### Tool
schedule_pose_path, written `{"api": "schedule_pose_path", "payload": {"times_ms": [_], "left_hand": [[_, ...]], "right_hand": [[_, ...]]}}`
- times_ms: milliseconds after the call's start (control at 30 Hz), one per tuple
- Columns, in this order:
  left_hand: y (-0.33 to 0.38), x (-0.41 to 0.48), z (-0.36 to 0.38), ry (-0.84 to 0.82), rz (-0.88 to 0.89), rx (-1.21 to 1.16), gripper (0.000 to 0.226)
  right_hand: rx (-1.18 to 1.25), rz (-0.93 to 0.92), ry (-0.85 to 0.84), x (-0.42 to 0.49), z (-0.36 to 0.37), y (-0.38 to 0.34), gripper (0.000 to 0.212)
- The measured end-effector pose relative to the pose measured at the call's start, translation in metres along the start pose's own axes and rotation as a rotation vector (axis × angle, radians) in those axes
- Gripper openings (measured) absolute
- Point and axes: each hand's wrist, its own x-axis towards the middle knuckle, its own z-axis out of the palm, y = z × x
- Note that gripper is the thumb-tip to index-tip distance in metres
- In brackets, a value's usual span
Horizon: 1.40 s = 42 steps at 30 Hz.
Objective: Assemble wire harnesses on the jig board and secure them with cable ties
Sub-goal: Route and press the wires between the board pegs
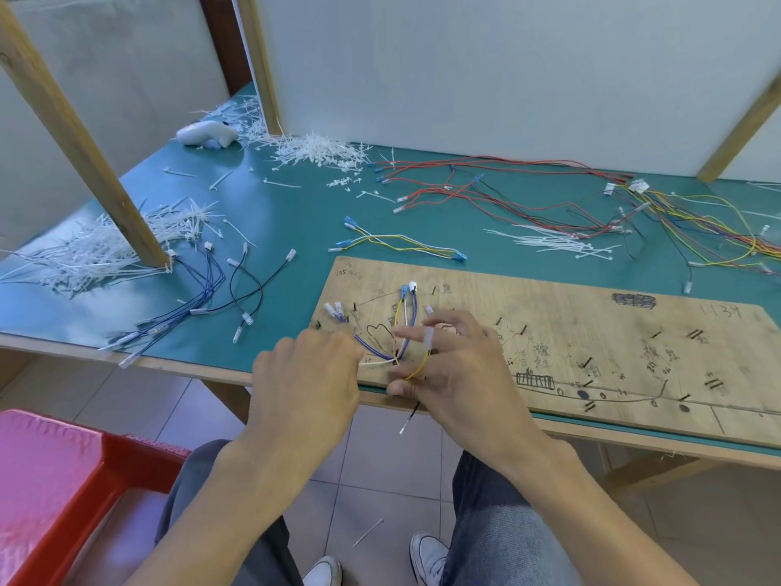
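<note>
A wooden jig board (591,332) with pegs and pen marks lies along the table's front edge. On its left end sits a small harness of purple, yellow and white wires (403,323), their ends at pegs. My left hand (308,374) has curled fingers at the bundle's left side, where a white cable tie (376,362) shows. My right hand (456,365) pinches a yellow wire (420,367) with a clear terminal, just right of the bundle. A black wire end (410,418) hangs below the board edge.
Piles of white cable ties (321,150) (97,251) (558,243) lie on the green mat. Loose wire sets lie nearby: blue and black (203,298), yellow and white (401,243), red (486,184), mixed colours (697,222). A wooden post (84,141) stands left. A red bin (63,492) sits below.
</note>
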Motion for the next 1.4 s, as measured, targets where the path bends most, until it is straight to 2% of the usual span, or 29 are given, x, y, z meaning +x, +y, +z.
{"api": "schedule_pose_path", "payload": {"times_ms": [67, 167, 333, 467, 567, 667, 800, 900, 1033, 1133, 1300, 1400], "left_hand": [[0.003, 0.001, -0.005, 0.070, 0.019, 0.083, 0.045], [0.002, 0.004, 0.003, 0.159, 0.053, 0.095, 0.045], [-0.004, 0.006, 0.026, 0.229, 0.062, 0.088, 0.032], [-0.005, 0.007, 0.036, 0.284, 0.055, 0.058, 0.024], [0.005, 0.002, 0.036, 0.376, 0.181, -0.073, 0.019], [0.026, -0.009, 0.037, 0.292, 0.358, -0.207, 0.026], [0.035, -0.018, 0.036, 0.162, 0.337, -0.276, 0.025], [0.030, -0.015, 0.032, 0.159, 0.395, -0.257, 0.029], [0.025, -0.011, 0.029, 0.130, 0.539, -0.168, 0.037], [0.019, -0.009, 0.024, 0.094, 0.592, -0.171, 0.042], [0.017, -0.004, 0.015, 0.024, 0.633, -0.217, 0.043], [0.020, -0.001, 0.014, 0.015, 0.617, -0.247, 0.041]], "right_hand": [[0.026, 0.032, 0.031, -0.008, 0.000, 0.003, 0.013], [-0.038, 0.040, 0.051, -0.017, -0.002, 0.006, 0.024], [-0.019, 0.054, 0.174, -0.025, -0.004, 0.012, 0.010], [0.023, 0.095, 0.249, -0.030, -0.004, 0.018, 0.009], [0.003, 0.109, 0.224, -0.033, -0.002, 0.019, 0.006], [-0.027, 0.107, 0.202, -0.032, -0.004, 0.020, 0.003], [0.024, 0.140, 0.175, -0.030, -0.012, 0.018, 0.006], [0.142, 0.209, 0.201, -0.026, -0.016, 0.017, 0.001], [0.272, 0.329, 0.275, -0.016, -0.025, 0.021, 0.013], [0.226, 0.407, 0.203, -0.005, -0.029, 0.021, 0.017], [0.155, 0.423, 0.087, 0.022, -0.032, 0.029, 0.021], [0.067, 0.334, 0.082, 0.032, -0.033, 0.030, 0.035]]}}
